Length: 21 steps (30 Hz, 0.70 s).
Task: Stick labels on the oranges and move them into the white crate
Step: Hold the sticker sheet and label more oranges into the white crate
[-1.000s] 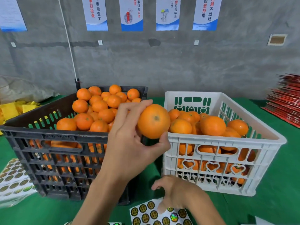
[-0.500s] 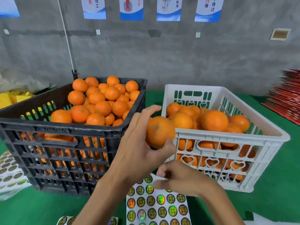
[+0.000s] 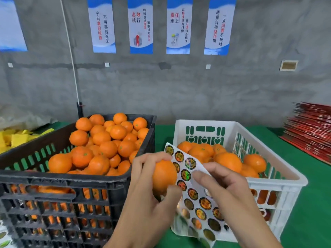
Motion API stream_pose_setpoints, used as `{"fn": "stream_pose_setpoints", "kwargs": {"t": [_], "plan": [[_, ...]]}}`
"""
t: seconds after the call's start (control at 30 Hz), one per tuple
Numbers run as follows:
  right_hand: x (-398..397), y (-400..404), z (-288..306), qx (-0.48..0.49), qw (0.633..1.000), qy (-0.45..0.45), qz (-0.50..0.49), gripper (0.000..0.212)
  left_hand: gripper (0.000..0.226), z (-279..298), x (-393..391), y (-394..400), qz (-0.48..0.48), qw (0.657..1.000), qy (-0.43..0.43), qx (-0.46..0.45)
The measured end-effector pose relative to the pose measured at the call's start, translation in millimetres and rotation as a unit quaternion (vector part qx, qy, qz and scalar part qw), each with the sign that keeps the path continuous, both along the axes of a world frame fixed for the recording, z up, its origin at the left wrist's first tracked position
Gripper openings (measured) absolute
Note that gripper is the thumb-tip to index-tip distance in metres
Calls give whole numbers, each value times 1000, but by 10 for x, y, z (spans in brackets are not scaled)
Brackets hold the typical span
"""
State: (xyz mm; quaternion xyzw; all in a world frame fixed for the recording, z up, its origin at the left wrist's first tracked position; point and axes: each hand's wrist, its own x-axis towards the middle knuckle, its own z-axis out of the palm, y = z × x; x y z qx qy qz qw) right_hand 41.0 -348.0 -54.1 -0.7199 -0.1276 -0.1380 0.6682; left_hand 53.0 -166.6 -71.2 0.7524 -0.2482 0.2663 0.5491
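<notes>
The label sheet (image 3: 192, 194), flat on the worktop a second ago, is now lifted in the right hand (image 3: 223, 187) beside the orange (image 3: 163, 176) gripped by the left hand (image 3: 148, 194) between the crates, so labelling appears imminent.

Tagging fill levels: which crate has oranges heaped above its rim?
The black crate, on the left. Its oranges pile above the rim; those in the white crate sit below theirs.

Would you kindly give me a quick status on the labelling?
Left hand grips round orange. Right hand holds round-label sticker sheet beside it. No label on it yet. White plastic crate unobstructed.
</notes>
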Motion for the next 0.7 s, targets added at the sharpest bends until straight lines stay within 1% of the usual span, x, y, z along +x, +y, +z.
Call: {"fn": "stream_pose_setpoints", "kwargs": {"t": [0.07, 0.13, 0.2, 0.3, 0.37, 0.43, 0.53, 0.6, 0.7], "plan": [[-13, 13, 5, 0, 1000, 4, 11, 15, 49, -46, 3, -63, 21, 1000, 7, 0], [-16, 12, -2, -6, 1000, 0, 9, 16, 55, -79, 9, -104, 53, 999, 9, -3], [-14, 16, -18, 2, 1000, -7, -1, 16, 55, -82, 8, -118, 82, 997, -5, 6], [-12, 52, -37, -16, 998, -43, -51, 7, 35, -84, 13, -110, 105, 992, -49, 48], [-7, 72, -48, -44, 995, -58, -74, 9, 27, -84, 13, -102, 110, 989, -60, 73], [-3, 61, -51, -53, 995, -58, -61, 12, 25, -75, 4, -93, 106, 987, -72, 93], [11, 18, -41, -16, 1000, -16, 2, 7, 31, -55, -7, -73, 97, 985, -89, 113], [20, 2, -46, -1, 1000, 3, 31, 11, 34, -57, -4, -63, 90, 985, -83, 118], [9, 21, -56, -5, 999, 11, 35, 22, 28, -65, 5, -60, 84, 987, -74, 115]]}}
